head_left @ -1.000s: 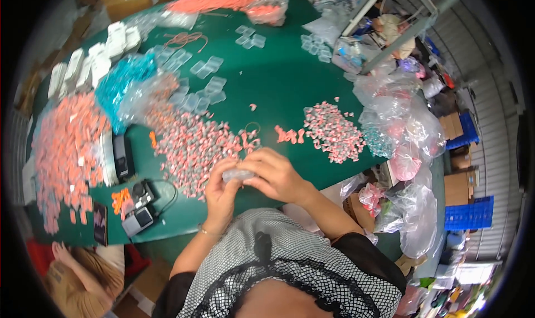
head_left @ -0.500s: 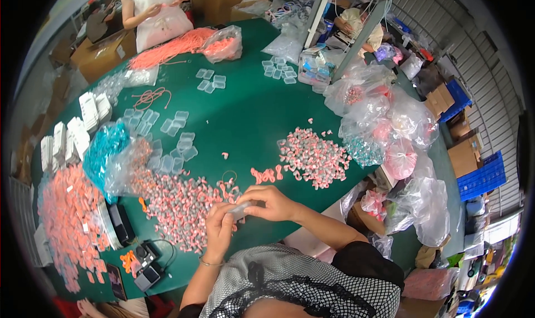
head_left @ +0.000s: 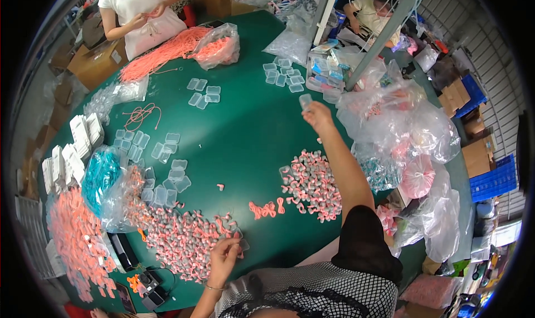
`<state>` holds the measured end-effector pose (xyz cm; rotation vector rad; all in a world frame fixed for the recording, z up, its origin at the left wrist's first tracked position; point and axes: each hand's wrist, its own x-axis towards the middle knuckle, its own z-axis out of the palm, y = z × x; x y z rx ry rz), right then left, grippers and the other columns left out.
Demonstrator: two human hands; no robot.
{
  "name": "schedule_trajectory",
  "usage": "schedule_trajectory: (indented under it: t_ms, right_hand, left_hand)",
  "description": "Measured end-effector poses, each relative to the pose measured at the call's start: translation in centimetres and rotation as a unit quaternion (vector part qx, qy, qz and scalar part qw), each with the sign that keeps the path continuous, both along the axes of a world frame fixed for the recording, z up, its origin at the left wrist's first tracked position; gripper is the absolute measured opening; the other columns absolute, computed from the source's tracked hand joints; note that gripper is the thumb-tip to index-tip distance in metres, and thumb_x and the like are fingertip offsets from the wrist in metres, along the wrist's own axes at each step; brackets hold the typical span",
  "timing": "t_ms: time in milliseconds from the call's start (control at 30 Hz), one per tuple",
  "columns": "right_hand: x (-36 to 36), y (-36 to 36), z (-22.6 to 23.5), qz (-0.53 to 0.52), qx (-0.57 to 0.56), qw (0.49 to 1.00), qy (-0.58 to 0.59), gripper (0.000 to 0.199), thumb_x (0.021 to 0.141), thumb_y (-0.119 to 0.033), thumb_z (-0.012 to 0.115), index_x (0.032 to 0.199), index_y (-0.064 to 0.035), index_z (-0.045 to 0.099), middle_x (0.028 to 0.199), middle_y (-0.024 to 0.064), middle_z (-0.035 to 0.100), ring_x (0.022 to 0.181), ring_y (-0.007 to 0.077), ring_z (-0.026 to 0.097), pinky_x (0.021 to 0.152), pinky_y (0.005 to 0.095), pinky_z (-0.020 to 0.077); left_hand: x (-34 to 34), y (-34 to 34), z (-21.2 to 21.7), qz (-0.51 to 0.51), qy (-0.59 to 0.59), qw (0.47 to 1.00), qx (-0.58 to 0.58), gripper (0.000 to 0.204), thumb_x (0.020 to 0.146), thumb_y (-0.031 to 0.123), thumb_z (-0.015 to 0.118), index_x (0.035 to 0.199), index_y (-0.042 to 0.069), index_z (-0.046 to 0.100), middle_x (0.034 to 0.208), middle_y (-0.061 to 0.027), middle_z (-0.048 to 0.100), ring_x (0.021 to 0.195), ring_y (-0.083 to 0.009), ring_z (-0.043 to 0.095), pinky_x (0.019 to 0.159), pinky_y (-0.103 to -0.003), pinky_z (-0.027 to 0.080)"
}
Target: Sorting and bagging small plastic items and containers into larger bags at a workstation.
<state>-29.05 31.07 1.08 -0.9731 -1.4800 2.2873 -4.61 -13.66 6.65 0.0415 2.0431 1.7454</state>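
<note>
Right hand point(head_left: 319, 115) is stretched far out over the green surface point(head_left: 245, 134), its fingers pinched on a small clear plastic case point(head_left: 305, 101) held up just short of the cluster of similar clear cases point(head_left: 281, 73) near the far side. Left hand point(head_left: 224, 258) sits close to the body at the near edge, fingers curled down onto the wide heap of pink and grey small parts point(head_left: 184, 237); whether it actually grips one of them cannot be told.

Between the two arms lies a second, smaller pile of pink and grey parts point(head_left: 312, 183), with a few loose pink loops point(head_left: 267, 209) just beside it. More empty clear cases point(head_left: 167, 176) are scattered toward the left, next to a bag of teal items point(head_left: 100, 176). Bulging clear plastic bags point(head_left: 401, 117) crowd the right edge. At the far end another person in a white top point(head_left: 139, 11) works over a spread of orange-pink cords point(head_left: 161, 53).
</note>
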Motion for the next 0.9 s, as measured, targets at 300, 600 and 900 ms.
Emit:
schedule_trajectory:
  t_ms: [300,600,900]
  right_hand:
    - [-6.2,1.6,-0.4,-0.054,0.092,0.994,-0.03,0.032,0.08,-0.007,0.055,0.111,-0.0043,0.047,0.097,0.0113,0.054,0.073,0.0248,0.059,0.062,0.0366,0.0529]
    - [7.6,-16.4,1.5,0.391,0.213,0.892,0.083,0.013,0.086,-0.01,0.057,0.095,-0.0017,0.059,0.082,0.0017,0.06,0.073,0.007,0.056,0.064,0.0204,0.0463]
    - [22.9,-27.8,3.8,0.516,0.394,0.744,0.158,0.01,0.081,-0.002,0.056,0.09,0.0005,0.059,0.077,0.0095,0.057,0.062,0.0141,0.056,0.057,0.025,0.0455]
  left_hand:
    - [-1.6,1.7,0.7,-0.018,-0.035,0.999,-0.026,0.013,0.085,0.003,0.055,0.095,-0.003,0.061,0.089,-0.0056,0.054,0.071,-0.0092,0.054,0.062,-0.02,0.046]
    - [-0.7,0.3,-0.2,-0.044,0.104,0.991,-0.074,0.016,0.081,0.008,0.057,0.095,0.001,0.061,0.085,-0.0125,0.06,0.075,-0.0245,0.06,0.065,-0.032,0.048]
    - [3.6,-2.8,-0.5,-0.017,0.198,0.979,-0.038,0.014,0.078,0.006,0.058,0.091,0.002,0.062,0.088,-0.0108,0.06,0.081,-0.0248,0.059,0.072,-0.033,0.047]
